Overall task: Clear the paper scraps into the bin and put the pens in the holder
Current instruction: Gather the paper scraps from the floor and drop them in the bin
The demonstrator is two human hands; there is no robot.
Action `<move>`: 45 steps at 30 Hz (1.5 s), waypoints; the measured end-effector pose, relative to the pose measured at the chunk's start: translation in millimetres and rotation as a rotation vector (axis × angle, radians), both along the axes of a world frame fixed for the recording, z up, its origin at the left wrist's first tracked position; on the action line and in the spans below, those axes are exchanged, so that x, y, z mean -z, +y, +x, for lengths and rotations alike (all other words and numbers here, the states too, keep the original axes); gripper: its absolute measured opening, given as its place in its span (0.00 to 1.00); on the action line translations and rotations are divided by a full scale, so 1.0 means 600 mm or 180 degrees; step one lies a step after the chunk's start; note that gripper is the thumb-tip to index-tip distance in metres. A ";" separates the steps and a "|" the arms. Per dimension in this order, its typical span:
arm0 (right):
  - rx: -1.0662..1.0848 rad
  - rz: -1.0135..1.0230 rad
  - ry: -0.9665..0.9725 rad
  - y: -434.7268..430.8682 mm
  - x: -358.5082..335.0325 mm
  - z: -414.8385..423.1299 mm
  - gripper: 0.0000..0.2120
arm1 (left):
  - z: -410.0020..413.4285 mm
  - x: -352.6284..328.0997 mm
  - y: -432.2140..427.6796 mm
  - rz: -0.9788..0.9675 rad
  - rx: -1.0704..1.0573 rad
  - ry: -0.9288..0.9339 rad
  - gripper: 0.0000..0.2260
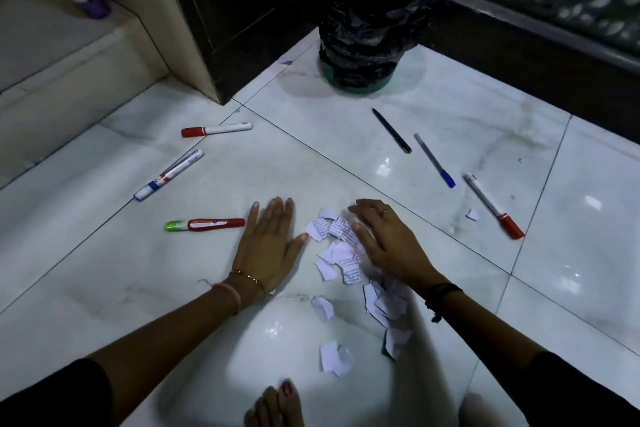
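Scraps (341,246) partly hidden under flat, spread right hand (388,243); left hand (268,246) flat, spread.

open floor (346,156) to bin (363,45), pens (391,130) flanking

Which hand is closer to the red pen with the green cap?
Left. The left hand lies flat on the white floor just right of the red pen with the green cap, nearly touching its red end. The right hand is farther right, over the paper scraps.
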State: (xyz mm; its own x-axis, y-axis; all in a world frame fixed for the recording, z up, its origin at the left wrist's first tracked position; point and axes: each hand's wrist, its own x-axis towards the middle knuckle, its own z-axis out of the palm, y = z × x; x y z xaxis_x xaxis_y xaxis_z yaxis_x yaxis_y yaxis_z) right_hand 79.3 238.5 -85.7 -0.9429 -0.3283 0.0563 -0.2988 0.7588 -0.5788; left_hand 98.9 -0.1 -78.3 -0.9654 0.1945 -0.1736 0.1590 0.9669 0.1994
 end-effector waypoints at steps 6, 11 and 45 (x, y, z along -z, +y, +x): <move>0.0901 -0.0092 0.0168 0.061 -0.008 0.030 0.20 | 0.014 0.016 0.047 0.0581 0.0670 0.0099 0.35; 0.1972 -0.0017 -0.0273 0.126 0.007 0.052 0.30 | 0.003 0.022 0.061 0.0850 0.0640 -0.0021 0.35; -0.1035 0.0360 -0.0078 0.005 0.012 0.098 0.44 | 0.120 0.015 0.047 0.0314 0.0309 -0.0216 0.56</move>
